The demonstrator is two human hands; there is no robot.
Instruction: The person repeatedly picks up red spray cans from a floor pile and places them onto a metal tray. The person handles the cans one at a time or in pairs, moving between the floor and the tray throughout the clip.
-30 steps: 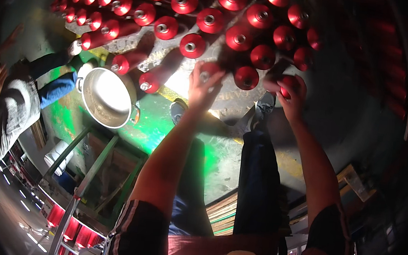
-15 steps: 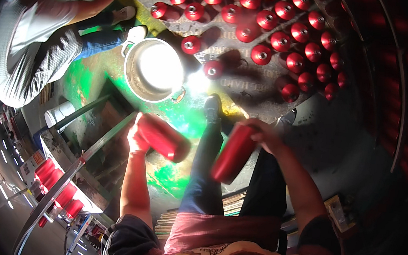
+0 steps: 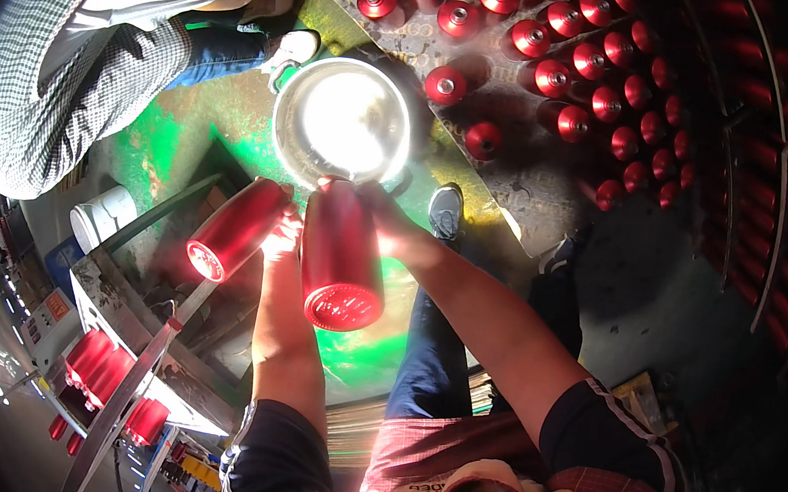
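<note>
- L grip: closed round one red bottle, tilted, base down-left of grip.
- R grip: wrapped round 2nd red bottle, base toward wearer; top end by pot rim, contact unclear.
- Progress, approx.: 2 bottles up; lots of standing bottles left on floor sheet, ahead-right of R grip. Pot contents lost in glare.
- Also: co-worker up-left of L grip, foot beside pot; metal bar down-left, poss. snag; white bucket farther L.
</note>
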